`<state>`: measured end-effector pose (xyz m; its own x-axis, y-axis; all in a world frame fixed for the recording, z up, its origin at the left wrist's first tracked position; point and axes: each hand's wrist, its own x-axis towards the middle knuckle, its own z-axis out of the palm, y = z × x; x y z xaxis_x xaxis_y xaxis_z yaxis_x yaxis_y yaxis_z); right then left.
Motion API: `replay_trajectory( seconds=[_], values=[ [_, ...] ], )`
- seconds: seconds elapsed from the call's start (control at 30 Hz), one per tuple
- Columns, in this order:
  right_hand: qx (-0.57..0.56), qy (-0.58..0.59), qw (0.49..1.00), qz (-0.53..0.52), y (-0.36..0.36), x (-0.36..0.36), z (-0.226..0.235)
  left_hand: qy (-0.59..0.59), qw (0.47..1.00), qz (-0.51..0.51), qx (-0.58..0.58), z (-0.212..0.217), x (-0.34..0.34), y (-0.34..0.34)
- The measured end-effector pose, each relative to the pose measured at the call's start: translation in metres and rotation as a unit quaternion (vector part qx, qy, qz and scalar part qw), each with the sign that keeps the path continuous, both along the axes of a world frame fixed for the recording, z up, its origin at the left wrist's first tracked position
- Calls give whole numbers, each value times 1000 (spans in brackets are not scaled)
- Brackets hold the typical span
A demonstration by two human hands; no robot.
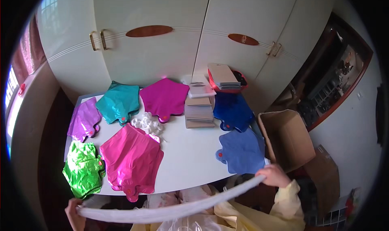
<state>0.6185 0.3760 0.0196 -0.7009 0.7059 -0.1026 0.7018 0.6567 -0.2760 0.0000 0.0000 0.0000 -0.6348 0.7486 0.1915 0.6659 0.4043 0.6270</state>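
Note:
A long white band (174, 212), soft-looking and slightly sagging, is stretched across the front of the table between my hands. My left hand (75, 214) is closed round its left end, low at the left. At the right, my right hand (273, 176) grips the other end beside the table's corner. Whether the band is a ribbon or gathered plastic, I cannot tell. Just beyond it lie flat, shiny foil pieces with scalloped edges: a pink one (131, 160), a crinkled green one (83, 168) and a light blue one (242, 152), each with a small red dot.
Farther back on the white table (188, 154) lie purple (85, 119), teal (118, 102), magenta (165, 99) and dark blue (234, 110) foil pieces. A white curly heap (148, 124), stacked cards (199, 114) and a red basket (244, 80) stand among them. An open carton (289, 139) adjoins the right edge.

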Motion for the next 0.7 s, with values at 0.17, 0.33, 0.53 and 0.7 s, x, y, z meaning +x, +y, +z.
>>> replay_trajectory(
  seconds=[0.17,0.33,0.53,0.7],
  values=[
    [-102,-43,992,-54,-51,44,-76,-121,955,-97,-253,-61,40,0],
    [-191,28,970,-145,-63,15,-211,-36,954,-71,-288,-204,-7,10],
    [-209,-121,958,153,-54,-99,-139,-160,842,-195,-477,-331,-7,-25],
    [-71,263,916,296,-73,-287,-20,-273,834,-297,-375,-149,31,43]
  ],
)
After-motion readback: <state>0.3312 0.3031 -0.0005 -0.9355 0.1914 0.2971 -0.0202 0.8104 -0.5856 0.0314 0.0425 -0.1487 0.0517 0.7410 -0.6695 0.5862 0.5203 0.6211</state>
